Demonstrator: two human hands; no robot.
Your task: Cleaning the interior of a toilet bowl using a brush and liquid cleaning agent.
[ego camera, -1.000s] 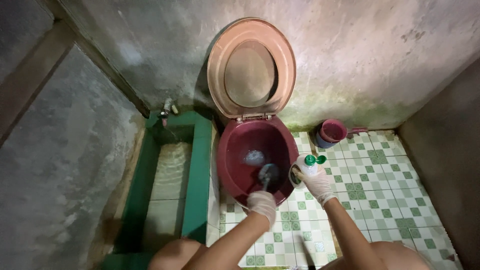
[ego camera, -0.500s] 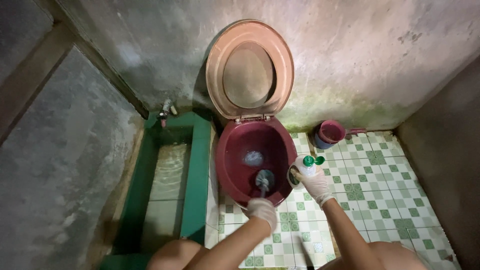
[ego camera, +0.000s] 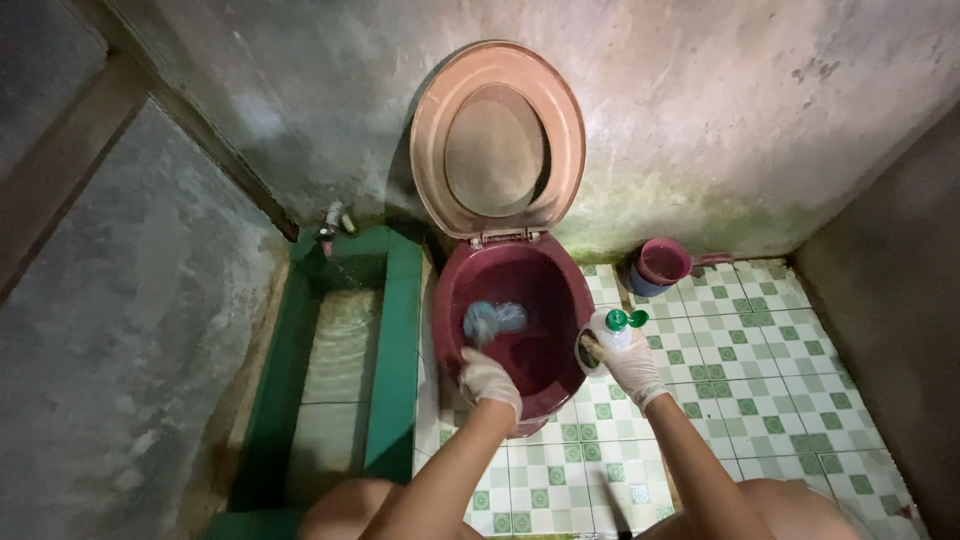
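The gloved left hand (ego camera: pixel 488 380) has its grip wrapped around the handle of a toilet brush whose blue head (ego camera: pixel 482 322) sits inside the maroon toilet bowl (ego camera: pixel 535 285), on its left wall. The gloved right hand (ego camera: pixel 628 362) clasps a white bottle with a green cap (ego camera: pixel 612 330) at the bowl's right rim. Scrubbing looks underway, not finished; the pink lid (ego camera: pixel 498 140) stands raised.

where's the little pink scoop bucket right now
In the head view the pink scoop bucket stands on the tiled floor against the back wall, right of the maroon toilet bowl, beyond the right hand.
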